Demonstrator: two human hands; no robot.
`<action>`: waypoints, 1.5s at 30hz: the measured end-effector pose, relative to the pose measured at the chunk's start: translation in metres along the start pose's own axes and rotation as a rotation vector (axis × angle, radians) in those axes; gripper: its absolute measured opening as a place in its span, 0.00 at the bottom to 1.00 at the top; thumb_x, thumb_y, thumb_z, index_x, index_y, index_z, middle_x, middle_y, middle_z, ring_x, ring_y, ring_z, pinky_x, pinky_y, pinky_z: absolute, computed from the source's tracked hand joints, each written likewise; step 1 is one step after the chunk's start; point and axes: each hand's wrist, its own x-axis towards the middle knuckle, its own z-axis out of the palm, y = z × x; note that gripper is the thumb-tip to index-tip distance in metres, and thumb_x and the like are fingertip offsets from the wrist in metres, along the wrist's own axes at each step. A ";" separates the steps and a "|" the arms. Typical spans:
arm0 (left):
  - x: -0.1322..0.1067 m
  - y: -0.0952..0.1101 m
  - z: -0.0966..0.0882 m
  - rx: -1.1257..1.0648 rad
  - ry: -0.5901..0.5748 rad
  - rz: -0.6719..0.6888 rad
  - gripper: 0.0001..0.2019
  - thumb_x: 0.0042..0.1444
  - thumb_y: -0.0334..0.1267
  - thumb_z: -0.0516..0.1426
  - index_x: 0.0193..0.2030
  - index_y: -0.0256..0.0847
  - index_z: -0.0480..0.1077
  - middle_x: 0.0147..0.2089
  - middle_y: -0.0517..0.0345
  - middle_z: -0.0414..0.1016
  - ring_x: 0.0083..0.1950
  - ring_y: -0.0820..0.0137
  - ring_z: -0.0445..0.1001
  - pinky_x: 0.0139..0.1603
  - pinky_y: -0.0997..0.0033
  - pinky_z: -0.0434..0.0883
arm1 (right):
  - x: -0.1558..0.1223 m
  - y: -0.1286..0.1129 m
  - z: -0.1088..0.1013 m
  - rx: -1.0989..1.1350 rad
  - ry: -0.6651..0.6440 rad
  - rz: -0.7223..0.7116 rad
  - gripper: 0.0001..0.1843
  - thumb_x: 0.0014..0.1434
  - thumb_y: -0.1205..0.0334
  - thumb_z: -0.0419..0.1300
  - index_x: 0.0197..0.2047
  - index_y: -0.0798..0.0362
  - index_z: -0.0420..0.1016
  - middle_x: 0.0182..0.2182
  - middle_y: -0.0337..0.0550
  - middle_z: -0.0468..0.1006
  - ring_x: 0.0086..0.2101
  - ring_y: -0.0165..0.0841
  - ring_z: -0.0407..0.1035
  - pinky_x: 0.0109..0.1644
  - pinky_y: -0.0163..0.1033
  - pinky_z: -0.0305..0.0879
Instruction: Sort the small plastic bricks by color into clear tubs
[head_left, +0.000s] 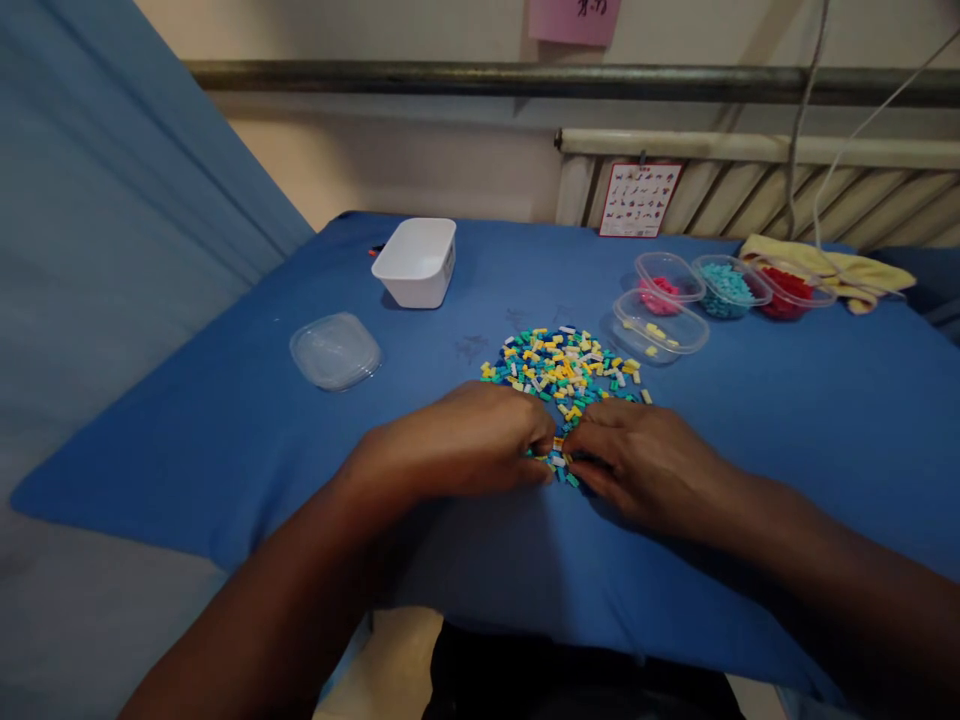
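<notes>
Loose plastic pieces (562,368): heaped on the blue-covered table (225,430), right in front of the person; yellow, pale yellow, green, white and blue all jumbled, with a smaller scatter at the near edge, between the hands.
Left hand (484,435): fingers curled inward, thumb stretched below them, tips among the near pieces; whether anything is pinched I cannot tell.
Right hand (649,455): forefinger and thumb bent towards the same spot, close to the left fingertips; a grip cannot be made out here either.
Set apart so far: pink pieces (660,296), turquoise pieces (726,286) and red pieces (786,288), each colour in its own clear tub.
Barely begun, I judge: pale yellow in the nearest tub (686,325), just a few pieces.
Left over: most of the mixed heap, with many pale yellow ones among it.
White container (416,290): upright near the far edge, its near wall hiding part of the floor inside.
Clear lid (335,352): flat on the left; one or several stacked, hard to say.
Hidden: pieces under both hands, and most of a small red-and-dark object (376,250) behind the white container.
Hard to read: the little pictures on the card (639,200) against the radiator.
Cut off: the pink paper (574,22) at the top edge.
</notes>
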 end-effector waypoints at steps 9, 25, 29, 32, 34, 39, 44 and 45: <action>0.006 0.008 0.012 0.067 -0.032 0.087 0.08 0.56 0.28 0.63 0.29 0.44 0.74 0.32 0.57 0.80 0.31 0.67 0.73 0.33 0.65 0.58 | 0.003 -0.001 -0.007 0.084 -0.003 0.041 0.04 0.66 0.67 0.63 0.37 0.51 0.75 0.34 0.44 0.80 0.35 0.37 0.74 0.39 0.41 0.63; 0.031 -0.006 0.027 -0.774 0.128 -0.090 0.09 0.64 0.41 0.66 0.45 0.36 0.80 0.36 0.57 0.80 0.34 0.74 0.74 0.36 0.75 0.69 | -0.015 0.017 -0.024 0.738 0.260 0.255 0.03 0.67 0.65 0.66 0.39 0.49 0.79 0.36 0.41 0.85 0.35 0.34 0.77 0.39 0.39 0.72; 0.036 -0.011 0.037 -0.861 0.212 -0.087 0.12 0.65 0.43 0.68 0.47 0.36 0.83 0.37 0.55 0.82 0.35 0.74 0.76 0.37 0.75 0.71 | -0.011 0.017 -0.015 0.804 0.280 0.276 0.04 0.69 0.63 0.64 0.41 0.50 0.81 0.30 0.36 0.79 0.30 0.30 0.70 0.34 0.36 0.66; 0.038 -0.011 0.039 -0.900 0.264 -0.094 0.11 0.65 0.42 0.67 0.48 0.37 0.84 0.38 0.54 0.84 0.37 0.73 0.79 0.39 0.74 0.74 | -0.008 0.016 -0.012 0.894 0.313 0.348 0.06 0.69 0.58 0.66 0.41 0.50 0.82 0.30 0.37 0.78 0.29 0.29 0.67 0.32 0.36 0.63; 0.039 -0.009 0.041 -0.899 0.301 -0.090 0.10 0.65 0.41 0.67 0.48 0.37 0.84 0.38 0.54 0.85 0.38 0.72 0.80 0.40 0.74 0.76 | -0.004 0.015 -0.013 0.990 0.341 0.414 0.08 0.67 0.56 0.69 0.41 0.51 0.83 0.30 0.37 0.79 0.29 0.29 0.67 0.32 0.36 0.64; 0.041 0.000 0.044 -0.861 0.457 -0.046 0.07 0.64 0.38 0.68 0.45 0.38 0.84 0.40 0.55 0.86 0.39 0.72 0.82 0.44 0.73 0.79 | 0.002 0.014 -0.013 1.211 0.359 0.503 0.12 0.62 0.52 0.75 0.40 0.51 0.84 0.33 0.40 0.83 0.31 0.31 0.73 0.37 0.37 0.71; 0.044 0.002 0.047 -0.847 0.542 -0.008 0.07 0.62 0.36 0.70 0.45 0.39 0.84 0.42 0.54 0.87 0.40 0.71 0.84 0.45 0.72 0.82 | 0.003 0.014 -0.011 1.219 0.415 0.526 0.14 0.60 0.50 0.78 0.39 0.51 0.85 0.32 0.41 0.85 0.33 0.31 0.76 0.39 0.37 0.73; 0.044 0.002 0.048 -0.841 0.552 0.016 0.07 0.62 0.35 0.70 0.45 0.39 0.84 0.43 0.54 0.88 0.42 0.70 0.85 0.47 0.71 0.82 | 0.003 0.015 -0.011 1.208 0.426 0.523 0.14 0.61 0.50 0.78 0.39 0.51 0.85 0.32 0.41 0.85 0.32 0.31 0.75 0.39 0.37 0.73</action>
